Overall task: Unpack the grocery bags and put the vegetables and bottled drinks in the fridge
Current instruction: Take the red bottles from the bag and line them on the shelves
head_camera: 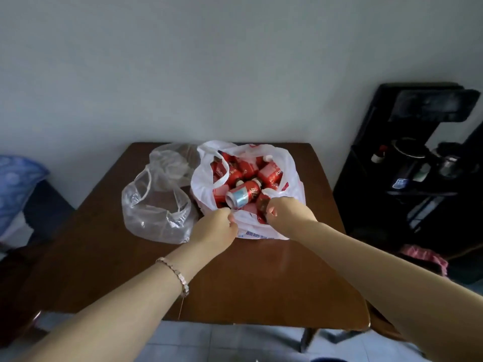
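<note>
My left hand (217, 228) pinches the near rim of the white bag (290, 163), and my right hand (285, 212) is clenched on the same rim just beside it. The bag sits toward the back of the brown counter (235, 278), full of red bottled drinks (247, 192) (lying every which way). A crumpled clear bag (156, 212) lies just beside it on the left.

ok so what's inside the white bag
The white bag holds red bottles in a pile, the top bottle on its side. Anything under the pile is hidden by bottles and bag walls.
</note>
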The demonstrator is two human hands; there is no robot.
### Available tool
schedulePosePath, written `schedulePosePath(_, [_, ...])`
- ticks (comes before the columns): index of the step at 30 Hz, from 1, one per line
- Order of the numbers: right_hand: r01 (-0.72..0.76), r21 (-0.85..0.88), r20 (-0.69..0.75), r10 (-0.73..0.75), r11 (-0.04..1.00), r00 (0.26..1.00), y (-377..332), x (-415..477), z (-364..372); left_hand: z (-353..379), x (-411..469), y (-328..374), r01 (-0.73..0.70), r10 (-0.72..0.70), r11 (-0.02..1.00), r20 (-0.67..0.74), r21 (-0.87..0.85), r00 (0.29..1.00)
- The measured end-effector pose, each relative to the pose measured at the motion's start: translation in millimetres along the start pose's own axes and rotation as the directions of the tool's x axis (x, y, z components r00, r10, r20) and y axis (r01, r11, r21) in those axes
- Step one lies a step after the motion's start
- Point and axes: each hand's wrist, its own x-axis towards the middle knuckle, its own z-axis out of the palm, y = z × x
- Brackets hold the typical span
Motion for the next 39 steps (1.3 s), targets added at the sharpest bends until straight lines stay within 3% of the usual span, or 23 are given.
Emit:
schedulePosePath(7, [-0.027,0.192,-0.027,0.033,0.981,0.999,-13.7,102.5,31.3,19.9,114.8,-26.1,-0.093,0.092,0.994,0.026,0.049,0.995])
schedulePosePath(13, [-0.381,0.144,0.079,0.373,0.913,0.925,-0.2,175.2,52.8,39.2,203.3,-21.1,-0.264,0.247,0.961,0.171,0.082,0.954])
schedulePosePath(16, [-0.593,0.162,0.17,0.57,0.788,0.804,17.8,205.9,66.5,49.3,239.5,-9.8,-0.179,0.149,0.98,0.277,0.087,0.949])
schedulePosePath(18, [-0.723,0.231,0.285,0.665,0.652,0.691,30.0,223.1,71.9,61.8,260.5,-2.7,-0.151,0.11,0.984,0.346,0.093,0.932])
schedulePosePath(20, [-0.794,0.356,0.377,0.701,0.494,0.605,40.0,237.4,73.4,75.8,275.6,-0.3,-0.141,0.064,0.978,0.423,0.154,0.904])
schedulePosePath(22, [-0.808,0.438,0.43,0.697,0.394,0.573,48.8,246.4,76.0,87.9,284.7,-0.5,-0.145,0.016,0.962,0.485,0.229,0.874])
schedulePosePath(25, [-0.787,0.456,0.458,0.649,0.415,0.608,54.9,243.0,81.2,95.8,288.4,1.9,-0.209,0.054,0.932,0.459,0.295,0.887])
schedulePosePath(30, [-0.635,0.653,0.427,0.492,0.412,0.758,57.5,220.9,70.4,87.6,288.5,0.5,-0.126,0.076,0.988,0.421,0.093,0.904])
schedulePosePath(32, [-0.584,0.682,0.358,0.495,0.441,0.792,56.6,210.4,69.6,78.0,278.6,-9.2,-0.142,0.127,0.99,0.339,0.018,0.932])
schedulePosePath(35, [-0.503,0.655,0.3,0.418,0.563,0.858,47.3,188.5,76.1,64.0,256.1,-25.9,-0.194,0.203,0.979,0.194,-0.062,0.96])
schedulePosePath(39, [-0.366,0.741,0.118,0.427,0.563,0.897,33.6,170.1,82.9,57.1,230.9,-38.5,-0.28,0.283,0.959,0.109,-0.043,0.953])
